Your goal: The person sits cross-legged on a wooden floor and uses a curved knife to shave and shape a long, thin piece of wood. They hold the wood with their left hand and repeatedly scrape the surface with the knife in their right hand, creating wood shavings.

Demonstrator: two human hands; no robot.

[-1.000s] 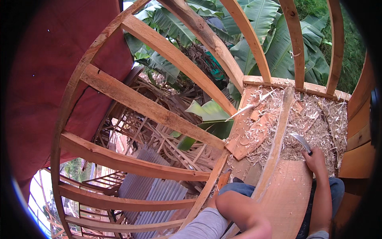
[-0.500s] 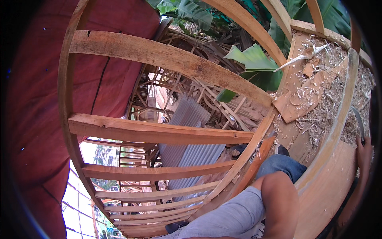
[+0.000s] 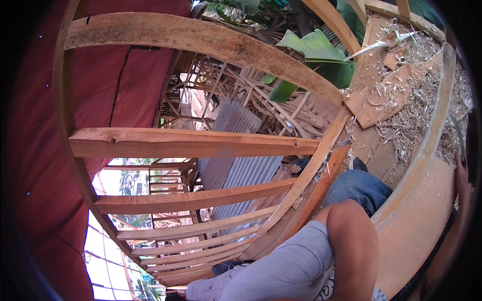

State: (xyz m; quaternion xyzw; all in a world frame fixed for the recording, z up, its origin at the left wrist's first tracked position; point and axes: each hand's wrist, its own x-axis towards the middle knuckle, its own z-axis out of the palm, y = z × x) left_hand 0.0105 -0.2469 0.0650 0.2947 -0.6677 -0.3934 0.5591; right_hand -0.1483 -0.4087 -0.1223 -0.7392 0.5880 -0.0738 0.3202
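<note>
My right hand (image 3: 460, 173) shows only as a sliver at the right rim. It is closed around a tool with a dark curved blade (image 3: 456, 134), which rests beside a long curved wooden plank (image 3: 427, 150). Pale wood shavings (image 3: 416, 113) lie thick around the plank and over a flat board (image 3: 391, 98). My left hand is out of sight; only the bare upper arm (image 3: 354, 246) and a grey sleeve (image 3: 286, 271) come in from the lower edge. A knee in blue jeans (image 3: 359, 185) is bent next to the plank.
Curved wooden ribs (image 3: 201, 143) and crossbars (image 3: 201, 40) of a boat frame fill the left and middle. A dark red tarp (image 3: 45, 150) hangs at the left. Corrugated metal sheet (image 3: 236, 150), stacked timber and banana leaves (image 3: 311, 47) lie beyond the frame.
The view has swung further left and down, so the ribs fill more of the picture. My right hand with the blade has slid to the right rim.
</note>
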